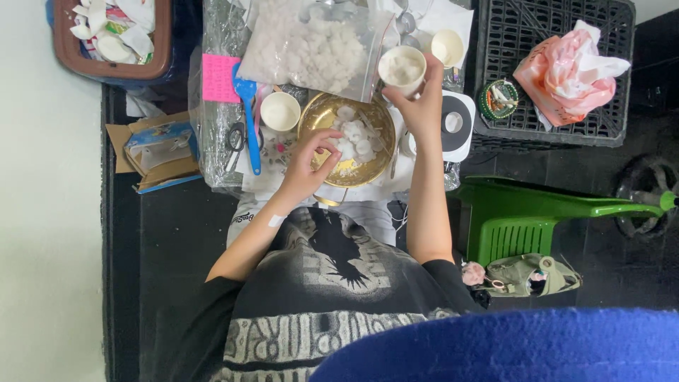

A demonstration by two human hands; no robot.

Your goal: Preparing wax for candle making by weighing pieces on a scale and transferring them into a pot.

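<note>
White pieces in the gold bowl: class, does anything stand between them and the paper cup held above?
Nothing visible. The left hand pinches at the white pieces in the gold bowl; the right hand holds the cup just past the rim.

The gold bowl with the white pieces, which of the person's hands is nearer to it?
Left. The left hand reaches over the gold bowl, fingers at the white pieces. The right hand is raised beyond the bowl's far rim, holding a white cup.

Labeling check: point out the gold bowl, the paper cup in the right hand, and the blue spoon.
gold bowl (378, 126), head view, bare right rim.
paper cup (402, 69), head view, white filling at its mouth.
blue spoon (250, 127), head view, middle of the handle.
</note>
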